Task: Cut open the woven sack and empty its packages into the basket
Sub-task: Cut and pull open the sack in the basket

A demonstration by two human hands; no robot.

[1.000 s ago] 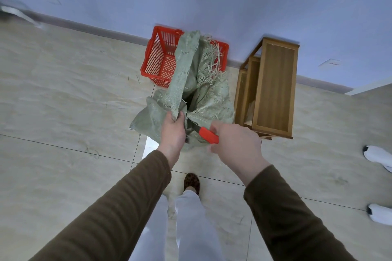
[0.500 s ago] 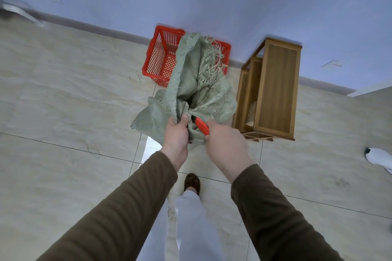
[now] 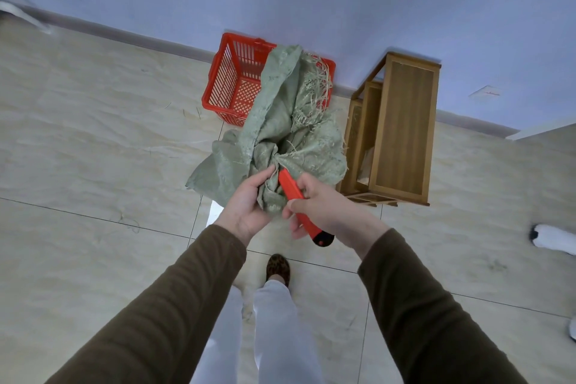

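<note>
A crumpled green woven sack (image 3: 274, 134) with a frayed, cut top stands on the tiled floor, its upper flap leaning over the red plastic basket (image 3: 230, 84) behind it. My left hand (image 3: 249, 199) pinches a bunched fold at the sack's near side. My right hand (image 3: 324, 206) grips a red utility knife (image 3: 299, 209), whose front end points into the sack just right of my left thumb. The blade itself is hidden in the fabric. No packages show; the basket's visible floor looks bare.
A wooden stool (image 3: 399, 131) stands right of the sack against the blue wall. My own foot (image 3: 278, 268) is on the floor below my hands. Another person's white shoe (image 3: 554, 238) sits at the right edge. Loose fibre strands lie left of the basket.
My right hand has turned the knife from lying sideways to pointing forward into the sack. My left hand has shifted its hold on the fabric and opened slightly.
</note>
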